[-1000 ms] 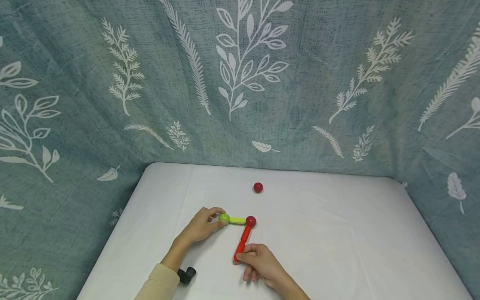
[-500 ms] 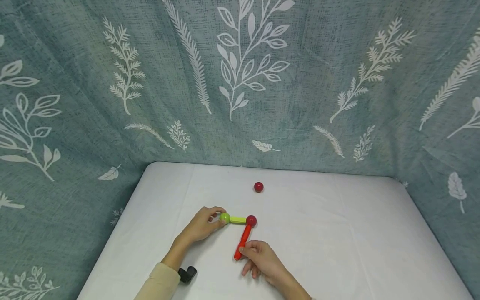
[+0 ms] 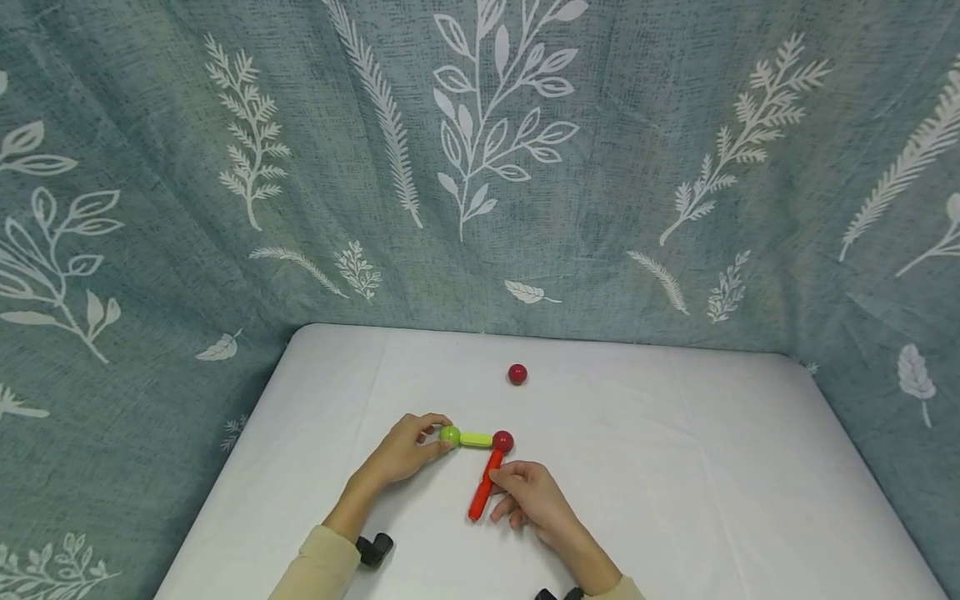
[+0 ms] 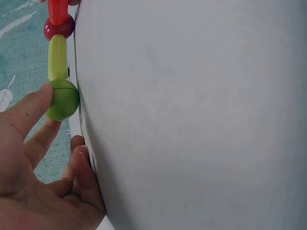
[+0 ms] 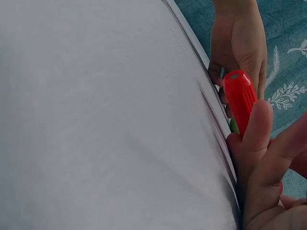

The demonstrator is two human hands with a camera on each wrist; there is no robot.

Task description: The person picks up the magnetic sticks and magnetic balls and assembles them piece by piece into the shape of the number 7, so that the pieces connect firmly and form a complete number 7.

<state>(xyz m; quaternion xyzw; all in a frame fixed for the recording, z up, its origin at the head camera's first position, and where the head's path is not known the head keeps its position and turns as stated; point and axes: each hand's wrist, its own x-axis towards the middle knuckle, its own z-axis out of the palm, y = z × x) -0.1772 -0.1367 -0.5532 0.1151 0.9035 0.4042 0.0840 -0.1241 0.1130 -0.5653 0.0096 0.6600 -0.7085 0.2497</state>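
My left hand [image 3: 406, 449] pinches a green ball [image 4: 63, 101] between thumb and fingers, low at the white tabletop. A short yellow-green ribbed rod [image 3: 476, 440] runs from that ball to a dark red ball [image 3: 503, 441]. From the red ball a longer red stretch of rod [image 3: 480, 502] slants toward the near side, narrowing partway like two rods end to end. My right hand [image 3: 534, 498] pinches this red stretch around its middle, hiding part of it. The rod's free end, with a small hole in its tip, shows in the right wrist view.
A second dark red ball [image 3: 517, 374] lies alone farther back on the white-covered table [image 3: 637, 433]. Teal curtain fabric [image 3: 480, 275] with white leaf prints surrounds the table's back and sides. Black wrist-camera mounts [image 3: 375, 549] sit by both wrists.
My right hand has slid from the near end of the red rod up to its middle, uncovering that end. The left hand and the joined pieces stay almost in place.
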